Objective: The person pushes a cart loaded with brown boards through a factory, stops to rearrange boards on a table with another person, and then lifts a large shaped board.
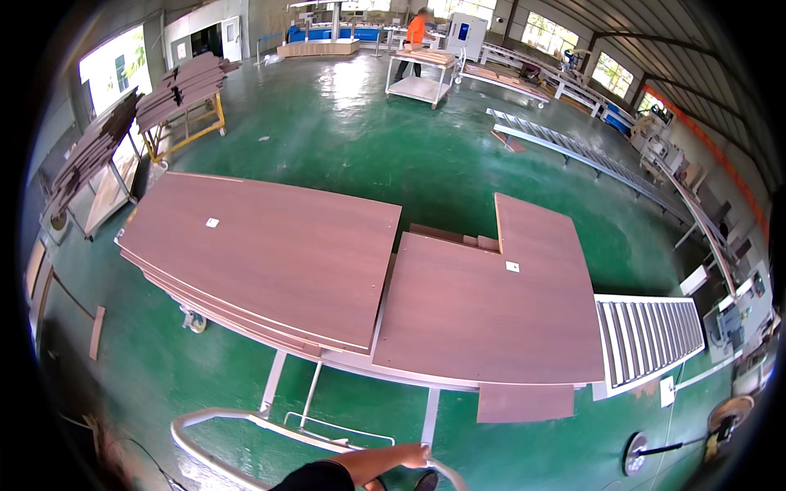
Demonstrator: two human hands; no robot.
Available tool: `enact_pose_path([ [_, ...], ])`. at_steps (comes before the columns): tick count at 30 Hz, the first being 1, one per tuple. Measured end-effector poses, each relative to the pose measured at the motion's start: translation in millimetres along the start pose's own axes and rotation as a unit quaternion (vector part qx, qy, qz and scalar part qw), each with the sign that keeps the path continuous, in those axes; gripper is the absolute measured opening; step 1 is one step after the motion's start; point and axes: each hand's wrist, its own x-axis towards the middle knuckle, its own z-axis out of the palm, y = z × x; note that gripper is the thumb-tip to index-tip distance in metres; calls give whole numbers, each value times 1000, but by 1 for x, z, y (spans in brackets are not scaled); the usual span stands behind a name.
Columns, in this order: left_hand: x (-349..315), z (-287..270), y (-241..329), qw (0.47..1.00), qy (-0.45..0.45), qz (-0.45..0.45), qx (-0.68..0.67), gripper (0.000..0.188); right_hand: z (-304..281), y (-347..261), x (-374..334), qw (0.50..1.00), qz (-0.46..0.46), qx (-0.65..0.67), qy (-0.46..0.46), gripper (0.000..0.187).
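Observation:
My left hand reaches across from a dark sleeve at the lower edge. Its fingers are closed around the pale tubular push handle of a cart. Beyond the handle, a stack of large reddish-brown panels lies flat on the left, with a small white label on top. Beside it on the right lies a brown panel with a cut-out corner, also labelled. A smaller brown piece sticks out beneath its near edge. My right hand does not show.
A roller conveyor adjoins the notched panel's right side. At the far left, racks hold stacked dark boards. A person in orange stands behind a white trolley. A longer conveyor runs along the right, and a round-based stand is near.

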Motion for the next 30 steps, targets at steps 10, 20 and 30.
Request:
enact_pose_path([
  [10,-275,-61,-46,962,221,-140,-77,44,6,6,-9,993,-62,62,78,14],
  [20,-377,17,40,749,556,-315,174,25,4,-3,13,977,-99,71,176,12],
  [30,-363,11,50,710,594,-332,182,22,30,-6,24,860,187,387,275,9],
])
